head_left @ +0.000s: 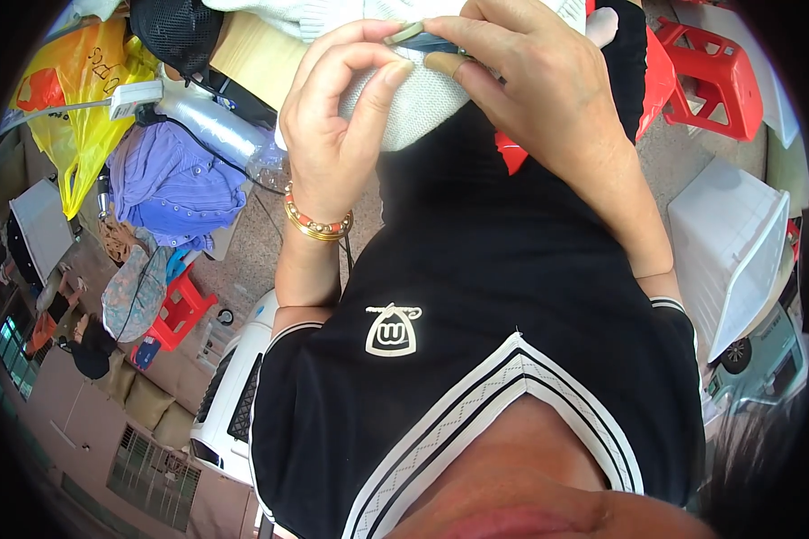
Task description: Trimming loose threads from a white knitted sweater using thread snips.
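Your left fingers (pixel 368 85) curl and pinch the white knit (pixel 418 103), thumb pressed on its front. Your right hand (pixel 530 81) closes over its top, fingertips clamping a small dark tool (pixel 422 40) against the fabric. The knit bulges between both hands. A gold bracelet (pixel 317 222) rings your left wrist below.

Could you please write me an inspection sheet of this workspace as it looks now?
Surface: pale tabletop, mostly covered.
Job's things: white knitted fabric and a small dark flat tool, pinched between both hands.
Clutter: purple garment, yellow plastic bag, clear film roll.
Grippers: left hand and right hand both closed on the fabric.
Cables: black cable across the garment; white power strip.
Surroundings: red plastic stools, white box.
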`<state>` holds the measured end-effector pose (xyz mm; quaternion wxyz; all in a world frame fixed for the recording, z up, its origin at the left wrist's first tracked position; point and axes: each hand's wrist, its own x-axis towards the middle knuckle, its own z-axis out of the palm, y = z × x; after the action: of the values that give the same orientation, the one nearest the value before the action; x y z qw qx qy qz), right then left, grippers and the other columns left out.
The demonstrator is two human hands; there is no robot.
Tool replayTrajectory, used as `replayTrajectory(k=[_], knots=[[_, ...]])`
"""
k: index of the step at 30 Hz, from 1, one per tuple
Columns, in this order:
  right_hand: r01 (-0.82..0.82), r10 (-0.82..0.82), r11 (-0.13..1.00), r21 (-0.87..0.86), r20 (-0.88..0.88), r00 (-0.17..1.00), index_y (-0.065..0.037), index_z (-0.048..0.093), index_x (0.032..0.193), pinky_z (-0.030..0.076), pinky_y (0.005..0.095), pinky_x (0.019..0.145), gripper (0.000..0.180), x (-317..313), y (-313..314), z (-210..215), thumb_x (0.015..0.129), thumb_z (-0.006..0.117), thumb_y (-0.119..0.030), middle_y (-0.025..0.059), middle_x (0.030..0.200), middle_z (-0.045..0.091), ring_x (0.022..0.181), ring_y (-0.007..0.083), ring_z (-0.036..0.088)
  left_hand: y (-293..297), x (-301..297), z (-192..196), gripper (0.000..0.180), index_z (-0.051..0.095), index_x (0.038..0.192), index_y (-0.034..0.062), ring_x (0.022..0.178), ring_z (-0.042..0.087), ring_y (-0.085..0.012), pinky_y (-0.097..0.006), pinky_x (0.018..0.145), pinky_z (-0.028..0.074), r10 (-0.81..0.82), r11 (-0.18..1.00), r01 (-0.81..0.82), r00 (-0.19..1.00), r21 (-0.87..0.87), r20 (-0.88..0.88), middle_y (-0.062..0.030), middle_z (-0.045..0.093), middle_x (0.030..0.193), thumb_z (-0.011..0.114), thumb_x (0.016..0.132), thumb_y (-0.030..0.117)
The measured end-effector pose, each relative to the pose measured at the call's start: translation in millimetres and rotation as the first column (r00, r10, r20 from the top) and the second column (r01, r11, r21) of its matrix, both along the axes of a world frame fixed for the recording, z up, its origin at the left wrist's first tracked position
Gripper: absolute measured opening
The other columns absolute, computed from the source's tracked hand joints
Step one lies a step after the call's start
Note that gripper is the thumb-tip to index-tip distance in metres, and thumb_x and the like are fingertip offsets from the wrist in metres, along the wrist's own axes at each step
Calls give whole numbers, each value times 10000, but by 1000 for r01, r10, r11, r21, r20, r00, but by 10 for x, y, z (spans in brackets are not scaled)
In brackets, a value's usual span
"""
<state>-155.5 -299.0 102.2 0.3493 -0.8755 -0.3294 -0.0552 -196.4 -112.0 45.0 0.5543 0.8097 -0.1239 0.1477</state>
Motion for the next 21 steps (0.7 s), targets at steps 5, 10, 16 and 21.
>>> replayTrajectory(k=[5,10,16,21], knots=[[-187,-26,900,394,476,879,-29,647,969,480,342,645,217,200,73,-512,765,706,-72,95,808,546,749,273,588,40,-20,-15,105,628,968,-19,1031,609,-198,-302,908,462,-33,999,33,999,-9,-1,-140,640,1135,632,887,48],[-300,90,733,611,350,932,7,635,1007,464,325,620,249,288,39,-686,782,718,-62,110,801,543,696,257,570,227,-101,7,189,609,1078,-26,1013,587,-132,-282,927,439,26,939,-81,986,-335,-165,-93,632,1097,604,917,73],[78,42,965,251,-440,897,13,633,1093,420,252,639,331,111,-95,-196,800,747,-89,51,832,556,748,115,516,691,-274,95,254,644,1006,-7,939,590,-158,-259,831,443,-56,924,164,952,345,-301,-83,629,969,734,796,104],[31,87,959,280,-398,913,19,639,1004,403,232,618,267,171,-120,-254,795,757,-97,13,818,569,715,76,483,729,-337,200,173,660,983,9,878,607,-89,-235,754,472,-148,986,164,798,-26,-583,-28,655,996,706,857,117]])
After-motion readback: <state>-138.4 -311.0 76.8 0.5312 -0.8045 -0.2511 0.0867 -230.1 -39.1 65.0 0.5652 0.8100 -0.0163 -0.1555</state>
